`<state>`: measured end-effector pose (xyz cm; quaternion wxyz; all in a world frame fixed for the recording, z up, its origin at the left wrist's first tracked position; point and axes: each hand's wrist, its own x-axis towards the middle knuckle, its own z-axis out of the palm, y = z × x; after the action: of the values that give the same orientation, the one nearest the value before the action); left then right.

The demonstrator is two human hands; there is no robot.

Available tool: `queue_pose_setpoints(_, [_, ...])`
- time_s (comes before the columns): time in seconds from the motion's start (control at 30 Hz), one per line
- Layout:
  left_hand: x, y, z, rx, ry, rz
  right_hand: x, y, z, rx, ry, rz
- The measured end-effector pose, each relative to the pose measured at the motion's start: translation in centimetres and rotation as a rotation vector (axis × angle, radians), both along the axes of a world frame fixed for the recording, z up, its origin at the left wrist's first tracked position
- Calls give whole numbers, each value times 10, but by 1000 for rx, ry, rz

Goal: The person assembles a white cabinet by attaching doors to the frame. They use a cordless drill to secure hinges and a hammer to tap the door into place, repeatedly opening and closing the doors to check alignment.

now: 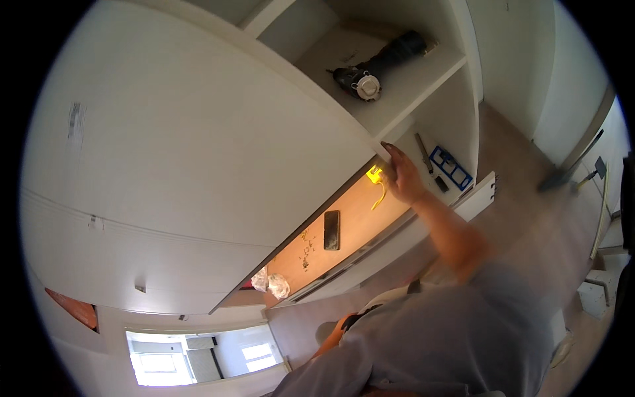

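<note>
My right hand (402, 177) reaches to the corner where a large white panel (192, 139) meets the cabinet's shelf divider. Its fingers stretch out along the divider edge, apparently touching it, with nothing visible held in them. Right beside the palm is a yellow tape measure (374, 174) with a yellow strap, in the warmly lit cabinet compartment (354, 202). A dark phone (332, 230) lies farther along that surface, near scattered small screws or bits (305, 255). My left hand (334, 336) shows only as a strip of skin low beside my body; its fingers are hidden.
A black power tool (370, 69) lies on the upper shelf. Below it are a blue level (451, 168) and a hammer-like tool (423, 152). Crumpled plastic bags (276, 284) sit at the compartment's far end. Long-handled tools (589, 172) stand at the right, and a window (198, 357) is at lower left.
</note>
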<state>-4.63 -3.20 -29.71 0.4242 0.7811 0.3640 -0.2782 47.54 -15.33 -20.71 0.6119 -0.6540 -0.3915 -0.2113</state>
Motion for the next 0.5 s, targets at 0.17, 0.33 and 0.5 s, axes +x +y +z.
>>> queue_pose_setpoints(0.17, [-25, -12, -15, -21, -50, 69, -15, -3, 8, -65, 184, 70])
queue_pose_setpoints(0.33, [-41, -14, -32, -32, -169, 195, -22, -5, 9, -135, -11, -189])
queue_pose_setpoints(0.5, [-39, -16, -42, 36, -268, 371, -19, -12, 42, -120, -115, -191])
